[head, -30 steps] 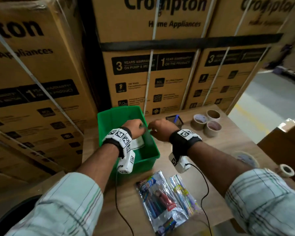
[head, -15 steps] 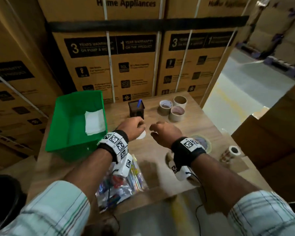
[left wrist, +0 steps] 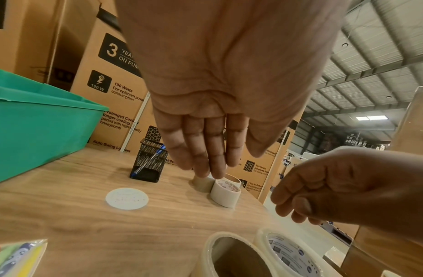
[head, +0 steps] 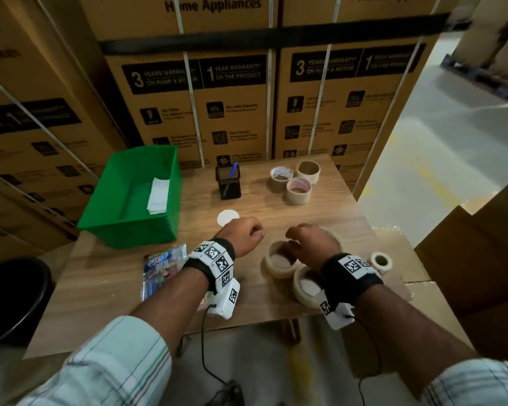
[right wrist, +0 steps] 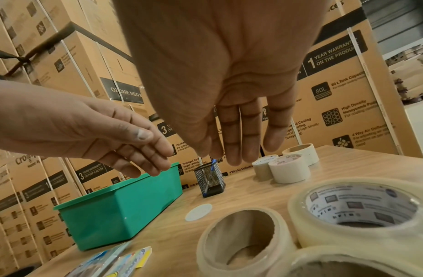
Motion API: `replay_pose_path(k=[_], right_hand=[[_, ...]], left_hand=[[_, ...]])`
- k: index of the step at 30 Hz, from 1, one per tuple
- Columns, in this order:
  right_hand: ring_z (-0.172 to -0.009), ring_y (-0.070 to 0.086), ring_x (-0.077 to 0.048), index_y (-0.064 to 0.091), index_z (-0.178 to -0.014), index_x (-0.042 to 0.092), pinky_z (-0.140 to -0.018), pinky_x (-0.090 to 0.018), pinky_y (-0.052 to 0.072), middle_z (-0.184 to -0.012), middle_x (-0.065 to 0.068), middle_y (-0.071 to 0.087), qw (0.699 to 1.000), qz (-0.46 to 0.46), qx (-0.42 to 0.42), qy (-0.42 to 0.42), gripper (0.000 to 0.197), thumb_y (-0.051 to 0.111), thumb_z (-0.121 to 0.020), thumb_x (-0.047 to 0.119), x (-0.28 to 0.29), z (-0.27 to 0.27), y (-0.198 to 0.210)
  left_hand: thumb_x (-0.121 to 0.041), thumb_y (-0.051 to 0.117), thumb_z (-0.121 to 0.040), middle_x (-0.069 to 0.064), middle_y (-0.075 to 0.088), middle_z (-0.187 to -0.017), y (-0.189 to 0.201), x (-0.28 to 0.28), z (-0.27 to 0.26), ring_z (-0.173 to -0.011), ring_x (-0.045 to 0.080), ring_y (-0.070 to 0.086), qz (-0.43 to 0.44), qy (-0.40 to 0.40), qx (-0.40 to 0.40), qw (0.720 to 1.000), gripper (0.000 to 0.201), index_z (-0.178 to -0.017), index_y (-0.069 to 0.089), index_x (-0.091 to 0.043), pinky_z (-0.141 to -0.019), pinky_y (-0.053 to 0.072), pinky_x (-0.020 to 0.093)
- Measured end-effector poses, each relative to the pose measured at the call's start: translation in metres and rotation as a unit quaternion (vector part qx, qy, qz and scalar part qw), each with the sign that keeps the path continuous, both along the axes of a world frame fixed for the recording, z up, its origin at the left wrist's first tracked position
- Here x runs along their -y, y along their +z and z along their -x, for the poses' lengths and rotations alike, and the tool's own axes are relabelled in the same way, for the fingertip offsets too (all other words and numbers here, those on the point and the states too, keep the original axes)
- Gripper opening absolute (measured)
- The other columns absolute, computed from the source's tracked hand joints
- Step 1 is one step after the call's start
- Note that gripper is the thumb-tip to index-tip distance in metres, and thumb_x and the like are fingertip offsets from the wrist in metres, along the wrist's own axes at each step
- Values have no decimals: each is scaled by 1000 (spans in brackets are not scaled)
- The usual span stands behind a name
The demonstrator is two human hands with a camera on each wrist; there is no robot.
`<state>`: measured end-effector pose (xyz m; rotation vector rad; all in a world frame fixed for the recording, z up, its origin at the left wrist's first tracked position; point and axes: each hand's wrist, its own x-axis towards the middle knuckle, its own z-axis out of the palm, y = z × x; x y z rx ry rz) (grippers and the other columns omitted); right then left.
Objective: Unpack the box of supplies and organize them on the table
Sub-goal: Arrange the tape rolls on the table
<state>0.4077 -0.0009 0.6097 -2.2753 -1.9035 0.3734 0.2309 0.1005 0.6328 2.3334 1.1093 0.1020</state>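
Stacked cardboard cartons [head: 232, 92] printed with appliance labels stand behind a wooden table [head: 123, 276]; the table's near edge and legs are partly hidden by the person's forearms.

The left hand [head: 242, 235] hovers above the table with fingers straight and relaxed, holding nothing. Just beyond its fingertips lies a flat white disc [head: 228, 217]; the head view hides part of it behind the knuckles. Farther beyond stands a black mesh pen holder [head: 228, 183] containing one blue pen [head: 233, 169]. To the outer side of this hand sits the green bin [head: 129, 197], with a folded white sheet [head: 158, 195] inside; the rest of its floor is only partly visible. Under the left wrist lies a clear packet of coloured pens [head: 162, 271], its lower half covered by the arm.

The right hand [head: 313, 244] hovers, fingers loosely extended and empty, over a group of tape rolls [head: 279, 263]; the wrist covers part of them, so their exact number cannot be told. Beyond this hand stand three more tape rolls [head: 298, 184], touching one another. A small tape roll [head: 381, 261] lies at the table edge, outward of the right wrist.
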Motion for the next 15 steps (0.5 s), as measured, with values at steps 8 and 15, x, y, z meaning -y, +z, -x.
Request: replay_pose_path(k=[8,15], right_hand=[[-106,59,-28,61,-117,22,-85,-38,51,-115,-6,63,1000,29,1,8,29,52,-90,31,-27,-12,-8],[-109,58,-25,58,-121,26,-87,-36,51,-119,-3,61,997,60,49,-26,31,50,-93,35,-62,-49,15]], left_hand=[[-31,54,-92,2,68,-106,-9,-26,-20,-99,20,62,20,4,1,1000,22,-107,64,-19,-85,49,31],[-31,54,-91,4,69,-103,-7,-73,-66,-97,23,62,37,-15,15,999,23,-105,66,-17,-85,50,34]])
